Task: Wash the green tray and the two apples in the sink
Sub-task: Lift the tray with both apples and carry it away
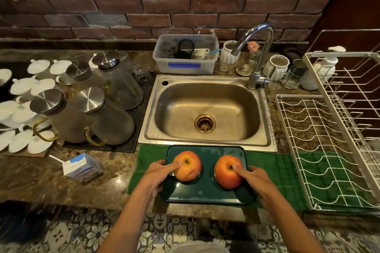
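Green tray [205,193] sits on a green cloth [273,172] on the counter, just in front of a dry-looking steel sink [205,109] whose tap [257,47] shows no running water. Two apples rest on it, the left apple [188,166] and the right apple [228,171]. The left hand [159,174] and right hand [254,181] each grip a tray edge, a thumb pressing each apple, so washing appears not yet begun.

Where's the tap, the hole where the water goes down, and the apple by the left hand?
tap [259,47], head view, on its curved chrome neck
drain [205,123], head view, on its strainer centre
left apple [190,167], head view, on its top right of the thumb
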### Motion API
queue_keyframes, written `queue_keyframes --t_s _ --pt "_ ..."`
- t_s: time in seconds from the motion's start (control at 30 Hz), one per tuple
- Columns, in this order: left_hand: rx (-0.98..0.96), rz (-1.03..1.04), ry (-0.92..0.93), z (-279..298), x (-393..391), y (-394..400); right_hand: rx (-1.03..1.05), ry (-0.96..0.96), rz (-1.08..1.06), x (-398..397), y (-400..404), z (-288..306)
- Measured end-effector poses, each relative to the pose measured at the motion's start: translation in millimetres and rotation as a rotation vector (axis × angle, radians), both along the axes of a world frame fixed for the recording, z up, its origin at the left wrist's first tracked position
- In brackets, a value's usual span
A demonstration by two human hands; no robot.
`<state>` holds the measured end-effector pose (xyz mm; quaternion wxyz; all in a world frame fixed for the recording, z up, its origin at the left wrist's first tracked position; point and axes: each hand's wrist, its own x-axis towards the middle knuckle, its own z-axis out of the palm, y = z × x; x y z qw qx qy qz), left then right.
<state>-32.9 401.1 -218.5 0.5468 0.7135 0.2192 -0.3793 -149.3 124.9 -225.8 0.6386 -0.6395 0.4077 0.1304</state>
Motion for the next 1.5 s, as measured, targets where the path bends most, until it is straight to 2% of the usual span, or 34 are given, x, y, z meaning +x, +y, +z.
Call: queue_keyframes --t_s 0.3,0.6,0.83,1.1,1.3,1.5 --pt "0.035 0.045 -0.056 19 1 -9 -0.038 0.022 -0.035 7 -5 7" --pt "0.032 0.010 -0.156 55 27 -31 -0.069 -0.019 -0.085 26 -24 47" --pt "-0.014 0.015 -0.222 91 54 -56 -0.175 -0.146 -0.094 47 -49 96" --pt "-0.119 0.002 -0.352 168 87 -94 -0.273 -0.232 -0.101 79 -83 167" --pt "-0.125 -0.061 -0.411 218 105 -124 -0.306 -0.305 -0.139 90 -112 211" --pt "-0.186 -0.105 -0.453 251 108 -168 -0.373 -0.341 -0.084 88 -158 261"
